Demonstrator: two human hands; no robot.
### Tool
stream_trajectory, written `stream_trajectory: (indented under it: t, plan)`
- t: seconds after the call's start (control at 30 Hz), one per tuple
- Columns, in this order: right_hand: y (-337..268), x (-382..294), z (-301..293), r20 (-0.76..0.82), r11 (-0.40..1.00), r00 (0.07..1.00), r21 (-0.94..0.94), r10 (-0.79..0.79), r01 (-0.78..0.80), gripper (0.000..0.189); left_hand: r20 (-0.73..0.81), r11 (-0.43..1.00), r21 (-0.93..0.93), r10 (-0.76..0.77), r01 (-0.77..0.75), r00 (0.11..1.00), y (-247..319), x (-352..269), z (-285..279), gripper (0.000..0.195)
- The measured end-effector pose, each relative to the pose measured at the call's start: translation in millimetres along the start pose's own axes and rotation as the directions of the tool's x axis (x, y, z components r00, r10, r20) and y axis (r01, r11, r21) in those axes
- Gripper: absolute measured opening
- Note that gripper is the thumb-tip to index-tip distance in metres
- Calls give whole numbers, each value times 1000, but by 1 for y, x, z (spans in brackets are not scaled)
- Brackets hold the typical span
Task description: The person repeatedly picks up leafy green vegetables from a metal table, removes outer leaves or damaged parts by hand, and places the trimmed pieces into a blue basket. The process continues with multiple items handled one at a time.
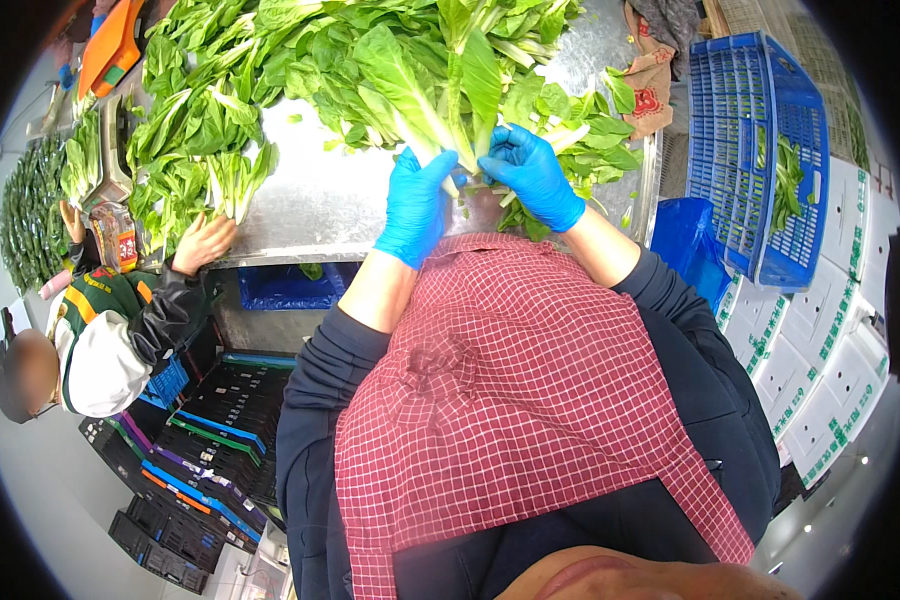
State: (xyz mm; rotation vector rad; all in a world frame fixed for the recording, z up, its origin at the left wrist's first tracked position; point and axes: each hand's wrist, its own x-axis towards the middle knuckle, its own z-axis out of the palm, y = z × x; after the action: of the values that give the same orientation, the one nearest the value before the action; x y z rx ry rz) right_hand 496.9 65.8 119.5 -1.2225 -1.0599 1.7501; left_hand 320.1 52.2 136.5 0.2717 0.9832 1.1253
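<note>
Both my hands wear blue gloves and meet at the base of a head of leafy greens (420, 97), held up over the metal table (307, 195). My left hand (418, 199) grips its pale stems, thumb across the front. My right hand (529, 174) pinches at the stem ends on the other side, its fingertips partly hidden. A large heap of leafy greens (315, 64) lies beyond my hands. Beside my right wrist is a smaller pile of loose leaves (596, 142), reaching towards the table's right edge.
At left, a co-worker's hands (206, 244) are beside greens and a scale (112, 157). A blue plastic crate (757, 157) and white cartons (832, 360) stand at right. A cloth sack (651, 82) hangs over the table's edge. Black crates (217, 420) are stacked at lower left.
</note>
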Motion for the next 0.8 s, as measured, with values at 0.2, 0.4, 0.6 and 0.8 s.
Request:
stream_trajectory:
  t: [0.2, 0.4, 0.6, 0.8]
  plan:
    - [-4, 1, -2, 127, 948, 953, -131, -275, 291, 13, 42, 999, 35, 20, -21, 999, 4, -3, 2, 30]
    - [-9, -3, -3, 41, 999, 999, 11, 31, -31, 17, 55, 991, 130, 32, -39, 998, 4, -5, 5, 32]
    - [-2, -1, 4, 20, 999, 999, -10, -36, 36, 22, 82, 977, 206, 40, -56, 996, 4, -6, 6, 35]
    - [8, 1, 4, -13, 999, 1000, -49, -8, 7, 27, 21, 972, 233, 29, -33, 999, 3, -4, 7, 36]
